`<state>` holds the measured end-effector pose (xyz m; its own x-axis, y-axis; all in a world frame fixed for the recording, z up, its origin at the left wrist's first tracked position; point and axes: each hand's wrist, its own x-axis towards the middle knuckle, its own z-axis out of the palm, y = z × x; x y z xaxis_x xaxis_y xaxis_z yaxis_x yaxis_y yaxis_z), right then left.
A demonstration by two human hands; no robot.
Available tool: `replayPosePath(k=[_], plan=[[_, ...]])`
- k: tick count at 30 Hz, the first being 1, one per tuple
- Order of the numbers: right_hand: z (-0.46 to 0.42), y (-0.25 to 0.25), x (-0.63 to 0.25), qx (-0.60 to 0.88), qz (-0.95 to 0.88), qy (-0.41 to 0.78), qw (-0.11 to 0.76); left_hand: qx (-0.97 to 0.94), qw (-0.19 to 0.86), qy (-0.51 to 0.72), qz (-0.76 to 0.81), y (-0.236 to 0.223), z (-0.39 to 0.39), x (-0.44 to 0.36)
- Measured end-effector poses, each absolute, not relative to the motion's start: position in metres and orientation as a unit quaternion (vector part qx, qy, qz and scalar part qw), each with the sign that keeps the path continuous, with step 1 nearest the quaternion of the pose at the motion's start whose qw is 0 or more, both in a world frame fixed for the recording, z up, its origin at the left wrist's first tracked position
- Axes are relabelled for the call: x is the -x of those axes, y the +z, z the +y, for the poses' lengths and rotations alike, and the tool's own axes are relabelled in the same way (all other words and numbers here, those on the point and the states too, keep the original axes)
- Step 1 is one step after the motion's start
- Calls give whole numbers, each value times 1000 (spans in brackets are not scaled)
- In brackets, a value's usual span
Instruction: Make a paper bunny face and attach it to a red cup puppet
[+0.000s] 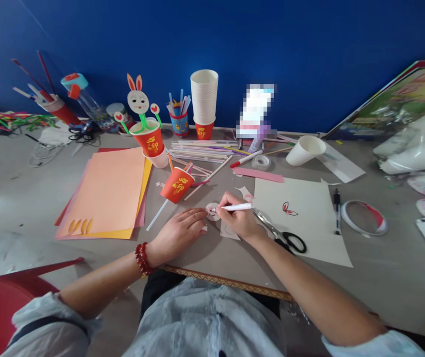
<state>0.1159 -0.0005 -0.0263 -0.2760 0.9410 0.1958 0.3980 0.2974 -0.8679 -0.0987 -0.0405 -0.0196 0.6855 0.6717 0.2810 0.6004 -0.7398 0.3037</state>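
My right hand [237, 218] grips a white marker [240, 207], its tip on a small round white paper disc [212, 212] that bears some drawn marks. Flat on the table, my left hand [180, 230] rests with its fingertips at the disc's left edge. Cut paper scraps [230, 230] lie under and beside my right hand. Black-handled scissors [281, 233] sit just right of it, partly over a white sheet [320, 223] with a small red and black leaf-like drawing. Beyond my left hand, a red paper cup [177, 185] leans with straws through it.
A rabbit-faced cup [149, 139], stacked white cups [204, 94] and many straws [197, 151] stand or lie toward the blue wall. Coloured paper [111, 188] is piled left. A white cup [305, 150], black pen [336, 210] and tape roll [364, 217] are on the right.
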Motion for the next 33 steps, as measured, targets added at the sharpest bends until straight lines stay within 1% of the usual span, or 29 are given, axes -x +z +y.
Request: replayPosePath(k=[12,33], plan=[[0,-31,-115,470,-716,352,377,-906,122,197,355,-20,-41,99],[0,-32,-115,471,-714,351,380,-906,118,196,355,-18,-41,98]])
